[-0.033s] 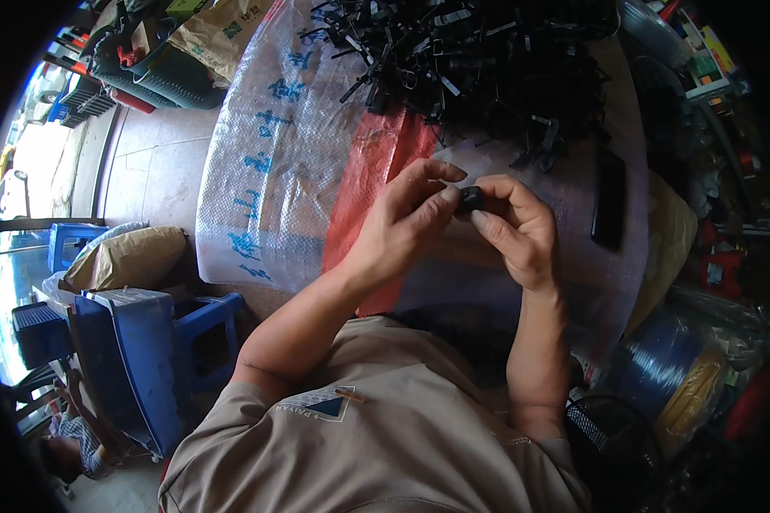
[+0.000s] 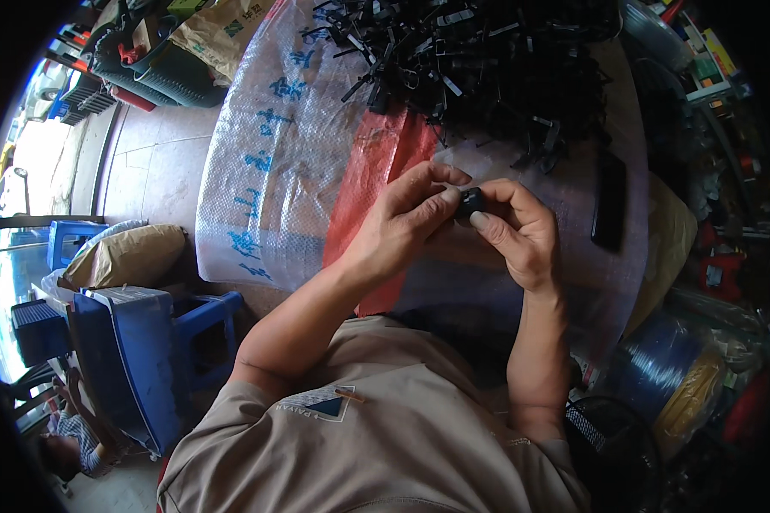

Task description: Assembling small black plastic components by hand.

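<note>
A small black plastic piece (image 2: 469,203) is held up between my two hands, above the woven sheet. My right hand (image 2: 522,227) pinches it between thumb and curled fingers from the right. From the left, the thumb and fingers of my left hand (image 2: 415,209) close on its other edge. The fingers hide part of it, and its exact kind is too small to make out. Beyond my hands lies a large heap of black plastic parts (image 2: 488,68) with thin strips sticking out.
A white woven sheet (image 2: 239,188) with a red stripe (image 2: 351,231) covers the work surface. On its right lies a flat black object (image 2: 609,201). Blue plastic stools (image 2: 210,338) and a brown sack (image 2: 133,256) stand left. At right sits a plastic-wrapped coil (image 2: 667,368). Another person (image 2: 81,445) is at lower left.
Both hands keep hold of the black piece in nearly the same place. My left fingers have shifted very slightly.
</note>
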`<state>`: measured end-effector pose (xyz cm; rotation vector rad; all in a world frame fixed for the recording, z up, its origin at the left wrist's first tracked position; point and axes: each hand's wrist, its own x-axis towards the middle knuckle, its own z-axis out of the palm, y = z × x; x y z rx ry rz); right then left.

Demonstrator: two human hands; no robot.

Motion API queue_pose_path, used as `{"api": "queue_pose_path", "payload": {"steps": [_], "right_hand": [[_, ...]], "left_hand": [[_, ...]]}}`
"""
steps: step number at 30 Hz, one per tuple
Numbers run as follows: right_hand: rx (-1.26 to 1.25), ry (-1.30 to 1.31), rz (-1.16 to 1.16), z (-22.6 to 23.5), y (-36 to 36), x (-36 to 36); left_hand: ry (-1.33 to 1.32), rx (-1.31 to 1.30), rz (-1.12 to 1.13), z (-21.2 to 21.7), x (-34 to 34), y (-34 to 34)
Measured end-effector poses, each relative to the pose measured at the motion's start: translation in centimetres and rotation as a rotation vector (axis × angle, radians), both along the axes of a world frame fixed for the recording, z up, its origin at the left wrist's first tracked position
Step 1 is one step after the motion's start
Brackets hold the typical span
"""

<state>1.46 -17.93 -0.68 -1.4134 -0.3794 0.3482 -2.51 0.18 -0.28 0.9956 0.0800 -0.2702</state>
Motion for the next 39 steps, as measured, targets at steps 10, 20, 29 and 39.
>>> {"api": "queue_pose_path", "payload": {"steps": [10, 20, 29, 39], "right_hand": [[-0.278, 0.041, 0.100, 2.0, -0.9, -0.3], [-0.279, 0.006, 0.084, 2.4, -1.5, 0.9], [-1.032, -0.834, -0.604, -0.4, -0.7, 5.9], [-0.161, 0.133, -0.054, 2.1, -0.9, 0.8]], "left_hand": [[-0.372, 0.614, -0.187, 0.7, 0.4, 1.1], [-0.441, 0.687, -0.110, 0.4, 1.9, -0.4], [0.216, -0.266, 0.009, -1.2, 4.7, 0.5], [-0.143, 0.255, 0.046, -0.4, 3.7, -0.8]]}}
